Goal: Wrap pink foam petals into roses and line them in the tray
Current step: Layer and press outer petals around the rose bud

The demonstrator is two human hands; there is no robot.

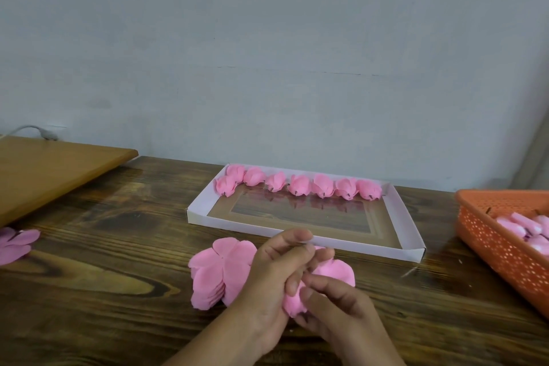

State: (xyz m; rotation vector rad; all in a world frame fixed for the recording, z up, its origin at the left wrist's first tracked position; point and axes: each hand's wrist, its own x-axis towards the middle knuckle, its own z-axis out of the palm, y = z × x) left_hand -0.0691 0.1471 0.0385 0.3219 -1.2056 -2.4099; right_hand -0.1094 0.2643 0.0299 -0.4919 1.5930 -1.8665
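A shallow white tray (202, 211) lies on the dark wooden table, with several finished pink roses (300, 184) lined along its far edge. In front of the tray, my left hand (276, 276) and my right hand (335, 303) are together, fingers curled round a pink foam petal piece (335, 272) between them. A stack of flat pink petals (219, 270) lies just left of my left hand.
An orange perforated basket (499, 246) holding pink pieces stands at the right edge. More pink petals (16, 244) lie at the far left. A lighter wooden board (53, 169) sits at the back left, a grey wall behind.
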